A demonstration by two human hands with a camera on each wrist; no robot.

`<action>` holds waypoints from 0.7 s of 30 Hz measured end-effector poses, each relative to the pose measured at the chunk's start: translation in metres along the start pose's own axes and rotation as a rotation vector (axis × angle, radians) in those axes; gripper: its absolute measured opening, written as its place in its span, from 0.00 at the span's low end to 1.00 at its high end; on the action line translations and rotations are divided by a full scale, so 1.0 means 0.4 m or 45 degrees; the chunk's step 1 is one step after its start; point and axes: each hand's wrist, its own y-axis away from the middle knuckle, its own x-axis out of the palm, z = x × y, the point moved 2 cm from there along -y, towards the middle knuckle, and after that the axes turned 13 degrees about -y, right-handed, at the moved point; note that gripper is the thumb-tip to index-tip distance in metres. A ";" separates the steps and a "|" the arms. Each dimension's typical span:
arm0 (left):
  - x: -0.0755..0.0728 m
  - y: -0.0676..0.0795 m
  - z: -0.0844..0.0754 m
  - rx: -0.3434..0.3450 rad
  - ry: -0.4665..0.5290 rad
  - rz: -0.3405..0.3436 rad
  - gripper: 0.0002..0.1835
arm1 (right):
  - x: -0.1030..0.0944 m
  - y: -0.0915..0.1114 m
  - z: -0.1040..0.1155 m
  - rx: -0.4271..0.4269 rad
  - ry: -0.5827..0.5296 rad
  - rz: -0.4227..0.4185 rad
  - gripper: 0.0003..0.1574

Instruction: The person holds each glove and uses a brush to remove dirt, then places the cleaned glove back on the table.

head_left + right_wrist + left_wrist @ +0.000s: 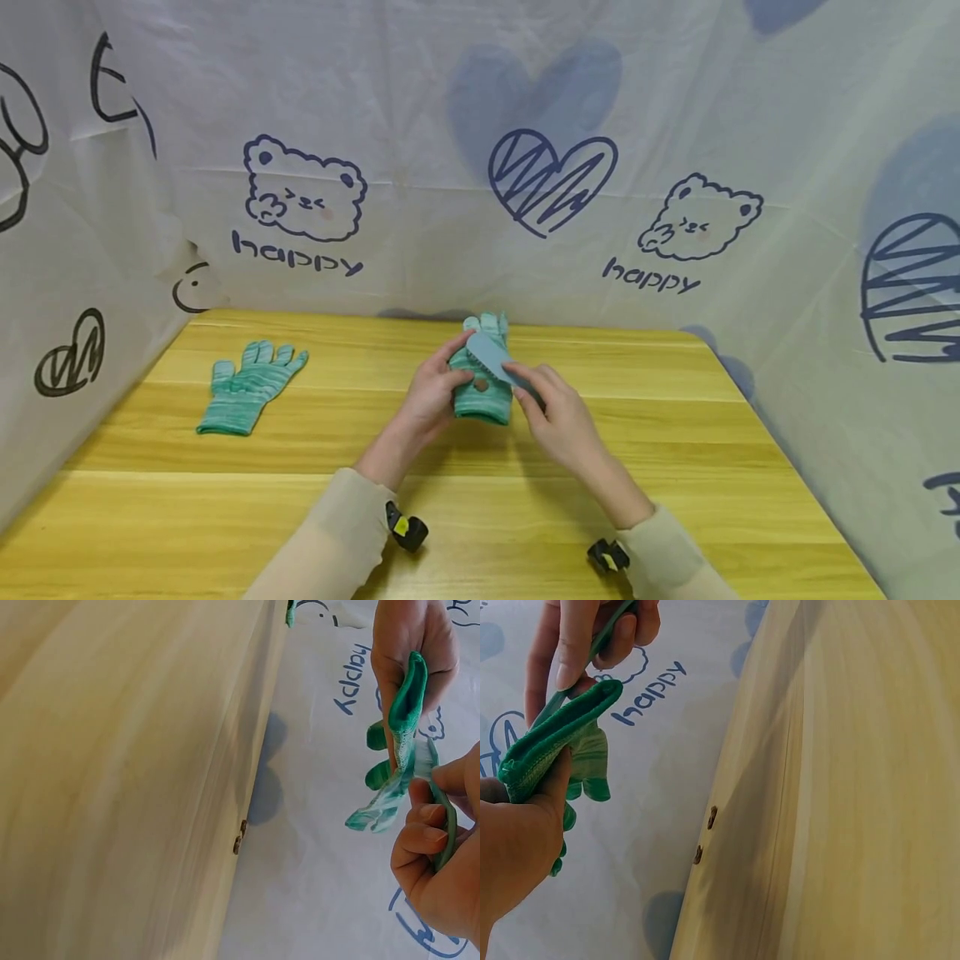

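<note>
My left hand (pixel 430 393) grips a green-and-white knit glove (pixel 482 408) above the table, its cuff toward me and its fingers pointing away. The thumb lies on the glove's upper face, beside a round brown spot (pixel 481 384). In my right hand (pixel 566 421) is a light blue-grey brush (pixel 489 357), pinched by its handle between thumb and fingers. The right wrist view shows pale bristles (pixel 424 756) facing the glove, at or very near the fabric. From the left wrist view, the open cuff (pixel 562 731) is visible, while most of the brush head is hidden.
A matching green glove (pixel 243 392) lies flat on the left of the wooden table (pixel 322 517), fingers pointing away. A white cloth (pixel 420 250) with drawn bears and hearts hangs behind and along both sides of the table.
</note>
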 end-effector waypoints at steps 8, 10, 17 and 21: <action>-0.002 -0.001 -0.002 -0.008 0.043 -0.021 0.38 | -0.002 -0.001 -0.006 -0.006 0.022 -0.053 0.25; -0.003 0.000 -0.003 -0.008 0.056 -0.026 0.38 | -0.003 -0.002 -0.007 -0.013 0.025 -0.067 0.24; -0.004 0.002 -0.007 -0.006 0.086 -0.011 0.38 | -0.007 -0.002 -0.009 -0.004 0.017 -0.095 0.24; -0.004 0.001 -0.008 0.002 0.109 -0.002 0.38 | -0.010 -0.002 -0.015 -0.024 0.017 -0.119 0.24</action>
